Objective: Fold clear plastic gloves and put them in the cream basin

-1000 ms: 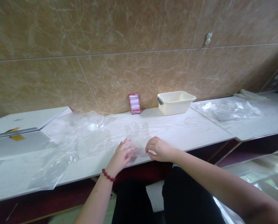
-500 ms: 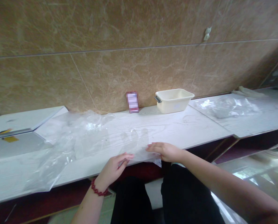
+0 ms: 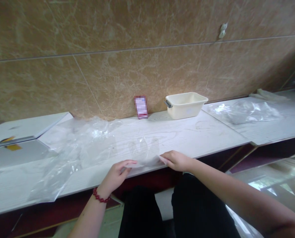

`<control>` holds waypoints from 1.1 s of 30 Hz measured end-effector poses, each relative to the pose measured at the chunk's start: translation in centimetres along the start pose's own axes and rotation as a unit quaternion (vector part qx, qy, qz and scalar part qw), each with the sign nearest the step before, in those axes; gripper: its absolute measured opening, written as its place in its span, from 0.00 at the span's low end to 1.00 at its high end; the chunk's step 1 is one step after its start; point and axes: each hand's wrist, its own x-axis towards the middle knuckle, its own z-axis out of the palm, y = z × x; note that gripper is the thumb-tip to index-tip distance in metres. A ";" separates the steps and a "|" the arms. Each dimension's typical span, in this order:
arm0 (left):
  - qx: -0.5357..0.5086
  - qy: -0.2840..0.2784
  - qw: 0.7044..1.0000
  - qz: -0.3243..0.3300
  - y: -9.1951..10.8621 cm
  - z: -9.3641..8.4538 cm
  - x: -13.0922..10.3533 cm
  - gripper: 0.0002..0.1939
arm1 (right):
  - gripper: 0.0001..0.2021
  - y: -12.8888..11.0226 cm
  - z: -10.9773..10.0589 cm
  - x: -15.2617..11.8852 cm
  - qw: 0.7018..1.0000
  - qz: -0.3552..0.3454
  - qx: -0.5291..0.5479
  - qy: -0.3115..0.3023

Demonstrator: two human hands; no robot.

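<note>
A clear plastic bag [image 3: 144, 152] lies at the front edge of the white wood-grain table [image 3: 187, 135], with several oval translucent shapes in its upper part. My left hand [image 3: 119, 172], with a red bead bracelet at the wrist, pinches the bag's near left corner between thumb and fingers. At the near right corner, my right hand [image 3: 174, 161] is closed on the same bag. The bag's near edge is slightly raised between both hands.
Crumpled clear plastic bags [image 3: 95, 142] lie to the left beside a white box [image 3: 30, 127]. A cream bin [image 3: 186, 105] and a small red-and-white card [image 3: 141, 107] stand by the wall. More plastic [image 3: 246, 112] and a pale cloth [image 3: 269, 95] are at right.
Both hands have gone from resting flatter on the bag to gripping its near corners. My left hand has shifted slightly left, and the bag's near edge has risen.
</note>
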 end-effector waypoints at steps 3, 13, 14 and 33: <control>-0.009 0.049 0.997 -0.060 0.4 0.1 1.2 0.14 | 0.19 0.1 0.0 1.3 0.996 0.072 0.011 0.042; -0.003 0.171 0.964 -0.205 -0.9 0.7 7.3 0.15 | 0.11 3.3 0.9 6.9 0.930 0.316 -0.030 0.186; 0.014 0.168 0.961 -0.220 -1.2 0.8 7.8 0.14 | 0.10 3.6 1.0 7.2 0.927 0.320 -0.034 0.193; 0.066 0.160 0.949 -0.265 -3.6 1.0 10.4 0.08 | 0.15 6.2 -0.1 10.1 0.925 0.353 -0.056 0.132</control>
